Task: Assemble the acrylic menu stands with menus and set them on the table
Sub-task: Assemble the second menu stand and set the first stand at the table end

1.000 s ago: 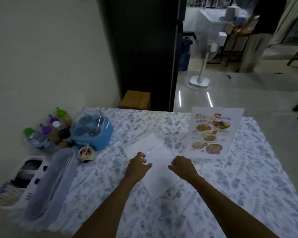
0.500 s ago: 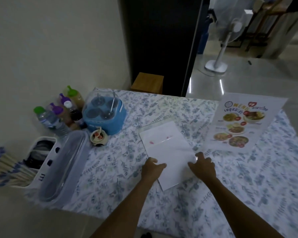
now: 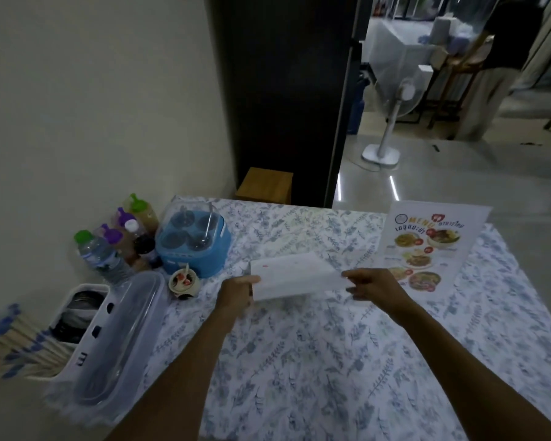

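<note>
A white menu sheet (image 3: 291, 275), blank side up with faint pink marks, hangs just above the flowered tablecloth (image 3: 299, 361). My left hand (image 3: 237, 292) pinches its left edge and my right hand (image 3: 374, 289) pinches its right edge. An assembled acrylic menu stand (image 3: 427, 240) with a printed food menu stands upright at the right of the table, just beyond my right hand.
Along the left side are a blue condiment caddy (image 3: 193, 241), several sauce and water bottles (image 3: 115, 246), a small cup (image 3: 183, 281), a clear lidded box (image 3: 118, 332) and a white cutlery holder (image 3: 77, 313). A wooden stool (image 3: 264, 186), a standing fan (image 3: 392, 100) and a person (image 3: 497, 58) are beyond the table.
The white sheet lay flat under both hands before; now both hands have lifted it off the cloth and turned it crosswise. The camera view tilted and shifted.
</note>
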Available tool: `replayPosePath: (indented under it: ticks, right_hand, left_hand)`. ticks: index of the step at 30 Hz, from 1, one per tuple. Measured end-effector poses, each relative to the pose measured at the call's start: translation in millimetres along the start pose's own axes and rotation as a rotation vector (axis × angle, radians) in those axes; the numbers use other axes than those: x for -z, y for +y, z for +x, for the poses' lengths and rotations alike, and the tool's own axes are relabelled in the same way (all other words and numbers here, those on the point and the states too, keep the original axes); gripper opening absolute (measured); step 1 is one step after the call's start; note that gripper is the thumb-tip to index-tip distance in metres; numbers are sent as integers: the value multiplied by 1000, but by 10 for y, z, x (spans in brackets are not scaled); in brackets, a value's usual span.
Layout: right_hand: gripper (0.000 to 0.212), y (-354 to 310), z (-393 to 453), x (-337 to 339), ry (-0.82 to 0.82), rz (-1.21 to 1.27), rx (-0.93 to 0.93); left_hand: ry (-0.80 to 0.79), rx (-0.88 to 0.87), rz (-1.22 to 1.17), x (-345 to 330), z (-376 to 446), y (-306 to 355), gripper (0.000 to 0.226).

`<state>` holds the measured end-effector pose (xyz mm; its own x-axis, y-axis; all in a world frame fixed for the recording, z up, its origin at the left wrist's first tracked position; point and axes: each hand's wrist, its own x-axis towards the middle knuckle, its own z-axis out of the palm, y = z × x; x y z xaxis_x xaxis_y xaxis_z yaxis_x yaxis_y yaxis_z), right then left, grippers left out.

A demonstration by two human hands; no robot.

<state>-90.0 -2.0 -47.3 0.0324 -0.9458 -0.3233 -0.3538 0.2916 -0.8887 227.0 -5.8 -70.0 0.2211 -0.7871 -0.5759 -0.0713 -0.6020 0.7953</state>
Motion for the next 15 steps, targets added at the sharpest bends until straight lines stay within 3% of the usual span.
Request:
replayPosePath:
  ticks: [7,12,15]
  right_hand:
    - [19,-270,-103,114,64,-66,214]
    - [12,-323,-137,219,92,-74,252]
    - [15,-330,-138,285,103,-96,270]
  left_hand:
    - [-105,-328,262,141,-81,204,27]
    - [-111,-431,346,155,-132,334,81]
    - [-125,-444,385,127,-143,404,56]
